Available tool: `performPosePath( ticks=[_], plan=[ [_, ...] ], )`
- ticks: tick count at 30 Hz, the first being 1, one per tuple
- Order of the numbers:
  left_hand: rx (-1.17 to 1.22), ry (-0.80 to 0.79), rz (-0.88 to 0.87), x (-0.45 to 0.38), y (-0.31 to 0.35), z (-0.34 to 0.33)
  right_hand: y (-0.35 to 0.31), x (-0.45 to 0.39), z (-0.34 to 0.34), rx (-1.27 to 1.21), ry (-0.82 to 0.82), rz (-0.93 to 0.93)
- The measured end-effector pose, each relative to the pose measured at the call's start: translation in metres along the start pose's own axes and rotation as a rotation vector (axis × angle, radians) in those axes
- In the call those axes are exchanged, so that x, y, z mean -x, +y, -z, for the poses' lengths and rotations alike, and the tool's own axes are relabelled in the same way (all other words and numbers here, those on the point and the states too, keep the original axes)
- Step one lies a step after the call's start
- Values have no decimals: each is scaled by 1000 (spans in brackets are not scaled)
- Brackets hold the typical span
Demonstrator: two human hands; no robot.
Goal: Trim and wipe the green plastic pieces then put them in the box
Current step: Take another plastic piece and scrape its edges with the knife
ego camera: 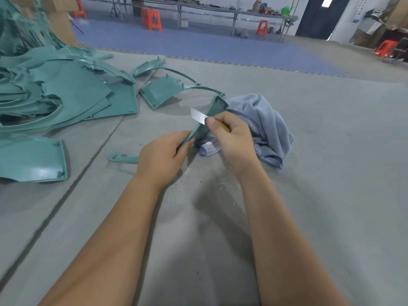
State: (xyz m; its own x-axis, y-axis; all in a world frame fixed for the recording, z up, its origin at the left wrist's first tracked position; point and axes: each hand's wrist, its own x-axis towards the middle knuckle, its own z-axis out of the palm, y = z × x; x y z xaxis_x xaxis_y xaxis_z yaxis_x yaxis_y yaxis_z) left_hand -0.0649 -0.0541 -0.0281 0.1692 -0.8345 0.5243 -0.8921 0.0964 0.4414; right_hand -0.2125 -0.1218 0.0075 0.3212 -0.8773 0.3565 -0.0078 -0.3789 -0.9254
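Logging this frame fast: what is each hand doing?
Left hand: holds the green plastic piece.
Right hand: grips the knife.

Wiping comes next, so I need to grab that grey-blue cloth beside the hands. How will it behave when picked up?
The grey-blue cloth lies crumpled in soft folds, so it will probably go limp and drape from wherever it is pinched. It looks thin and light. One edge sits under the right hand, so it may drag until that hand lifts.
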Motion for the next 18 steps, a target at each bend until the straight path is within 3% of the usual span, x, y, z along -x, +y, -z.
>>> performPosePath(
  ticks=[6,12,18],
  plan=[
    [31,-2,40,5,0,2,-11,-10,21,-77,78,-57],
    [37,1,48,3,-1,1,-1,-1,17,-20,-108,-33],
    [37,-10,52,4,-1,1,0,-3,20,-138,106,-47]
  ],
)
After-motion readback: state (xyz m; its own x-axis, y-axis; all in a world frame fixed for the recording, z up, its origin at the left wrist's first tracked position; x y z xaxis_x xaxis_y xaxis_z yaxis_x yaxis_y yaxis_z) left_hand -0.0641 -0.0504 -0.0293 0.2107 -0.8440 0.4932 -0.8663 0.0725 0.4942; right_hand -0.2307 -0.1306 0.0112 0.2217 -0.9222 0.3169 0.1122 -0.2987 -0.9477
